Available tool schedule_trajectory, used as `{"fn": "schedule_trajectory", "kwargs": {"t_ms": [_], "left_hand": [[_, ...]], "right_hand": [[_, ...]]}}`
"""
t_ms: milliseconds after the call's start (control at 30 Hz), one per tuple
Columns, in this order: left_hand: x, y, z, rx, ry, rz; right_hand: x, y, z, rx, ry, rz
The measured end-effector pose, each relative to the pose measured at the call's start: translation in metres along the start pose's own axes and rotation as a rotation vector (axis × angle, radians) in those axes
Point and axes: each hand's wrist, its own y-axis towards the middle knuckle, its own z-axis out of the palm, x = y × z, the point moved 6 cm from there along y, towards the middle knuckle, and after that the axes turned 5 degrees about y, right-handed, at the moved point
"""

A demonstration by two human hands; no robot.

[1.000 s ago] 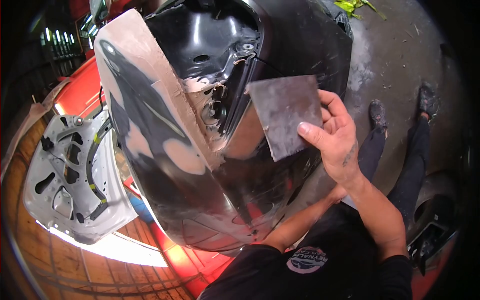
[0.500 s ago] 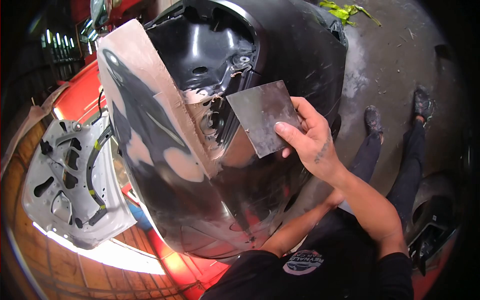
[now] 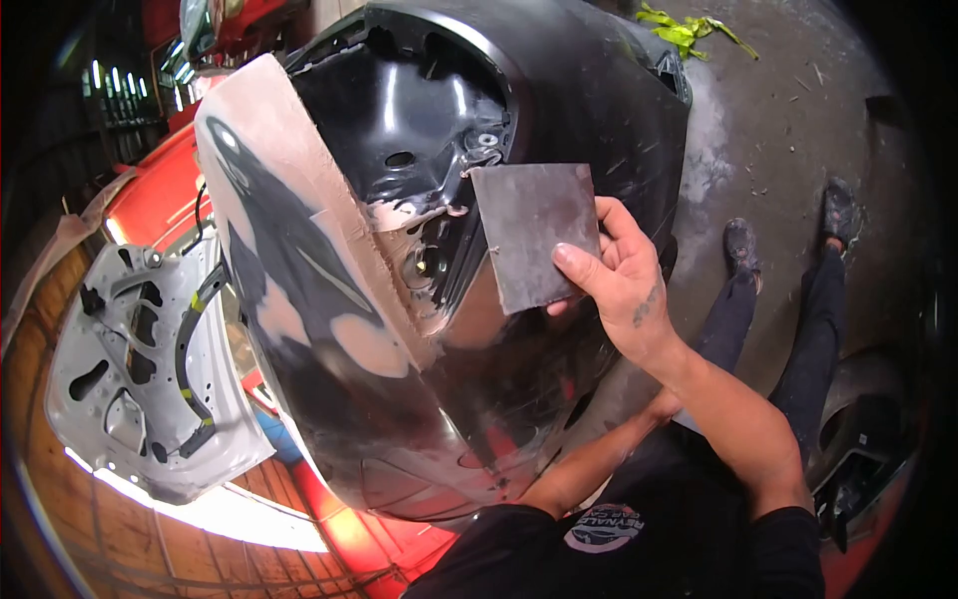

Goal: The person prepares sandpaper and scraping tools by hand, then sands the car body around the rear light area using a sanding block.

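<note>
My right hand [image 3: 624,280] holds a thin, flat, dark grey rectangular sheet [image 3: 539,235], with the thumb on its face and the fingers behind its right edge. The sheet is raised in front of the black car body [image 3: 589,90], and I cannot tell whether it touches it. To its left, a dark panel [image 3: 299,230] carries patches and a long edge strip of beige filler [image 3: 364,235]. A recessed lamp opening [image 3: 399,110] lies above that strip. My left forearm [image 3: 599,454] reaches under my right forearm; the left fingers are hidden.
A white-grey car panel with cutouts [image 3: 165,369] stands at the left, near a red vehicle [image 3: 160,195]. My shoes [image 3: 740,245] are on the grey floor [image 3: 768,120] at the right. Yellow-green material [image 3: 689,30] lies farther up. Dark parts [image 3: 858,469] sit at the lower right.
Since the first frame, my right hand has moved left with the sheet. Over the last half second the sheet has turned more upright. The view has also shifted a little.
</note>
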Motion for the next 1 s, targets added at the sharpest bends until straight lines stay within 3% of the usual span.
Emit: {"fn": "schedule_trajectory", "kwargs": {"t_ms": [100,200,300,367,433,467,633,867,933,1000], "left_hand": [[-0.004,0.001,0.004,0.003,-0.010,-0.008],[-0.006,0.000,0.008,0.001,-0.019,-0.025],[-0.008,-0.002,0.014,0.003,-0.028,-0.045],[-0.009,-0.002,0.017,-0.001,-0.040,-0.067],[-0.006,0.001,0.018,0.024,-0.062,-0.162],[-0.012,-0.001,0.015,-0.037,-0.078,-0.055],[-0.006,0.015,0.022,-0.065,-0.073,-0.101],[0.000,0.030,0.022,-0.100,-0.057,-0.168],[0.002,0.029,0.019,-0.115,-0.059,-0.183],[0.001,0.031,0.020,-0.124,-0.067,-0.187]], "right_hand": [[0.008,-0.005,-0.012,-0.060,-0.128,-0.047],[0.015,-0.004,-0.006,0.066,-0.281,-0.066],[0.036,0.011,-0.008,-0.103,-0.265,-0.126],[0.067,0.027,-0.026,-0.201,0.014,-0.297],[0.078,0.027,-0.032,-0.228,-0.015,-0.361],[0.072,0.024,-0.028,-0.151,-0.053,-0.282],[0.038,0.009,-0.014,0.010,-0.138,0.054],[0.064,0.034,-0.011,0.126,-0.117,-0.004],[0.064,0.044,0.002,0.268,-0.190,-0.127],[0.067,0.055,0.019,0.371,-0.209,-0.116]]}}
